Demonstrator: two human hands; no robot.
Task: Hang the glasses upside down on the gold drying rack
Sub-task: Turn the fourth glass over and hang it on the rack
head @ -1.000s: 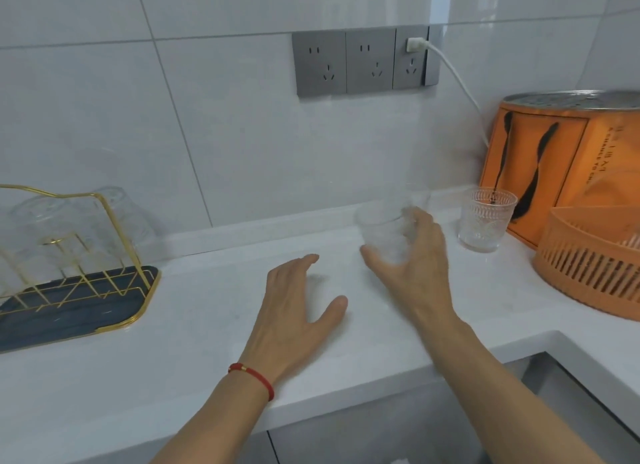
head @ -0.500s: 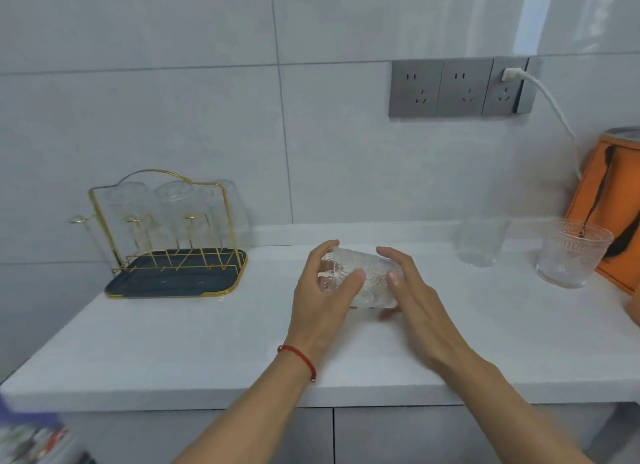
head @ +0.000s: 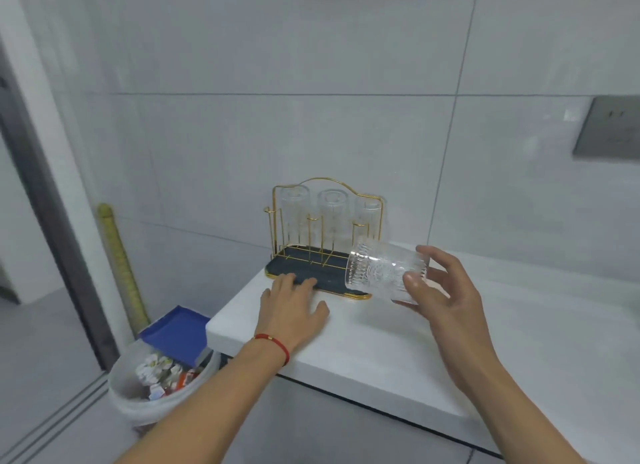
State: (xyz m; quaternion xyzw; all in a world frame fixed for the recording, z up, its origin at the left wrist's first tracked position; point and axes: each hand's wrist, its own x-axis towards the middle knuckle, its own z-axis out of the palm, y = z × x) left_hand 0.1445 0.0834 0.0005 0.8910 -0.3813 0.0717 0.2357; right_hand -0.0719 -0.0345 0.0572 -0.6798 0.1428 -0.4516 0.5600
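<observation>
The gold drying rack (head: 327, 186) stands on a dark tray (head: 311, 271) at the counter's left end, against the wall. Three clear glasses (head: 331, 207) hang upside down on its back pegs; the front pegs are bare. My right hand (head: 446, 290) holds a patterned clear glass (head: 381, 273) tipped on its side, mouth toward the rack, just right of the tray's front corner. My left hand (head: 291, 304) lies flat on the counter, fingertips on the tray's front edge, holding nothing.
The white counter (head: 381, 352) ends just left of the rack. Below that end stands a white bin (head: 138, 404) of rubbish with a blue lid (head: 176, 332). A grey socket plate (head: 609, 127) is on the wall at right.
My left hand let go of the glass and moved to the tray's edge. My right hand carried the glass left to the rack. The view swung left.
</observation>
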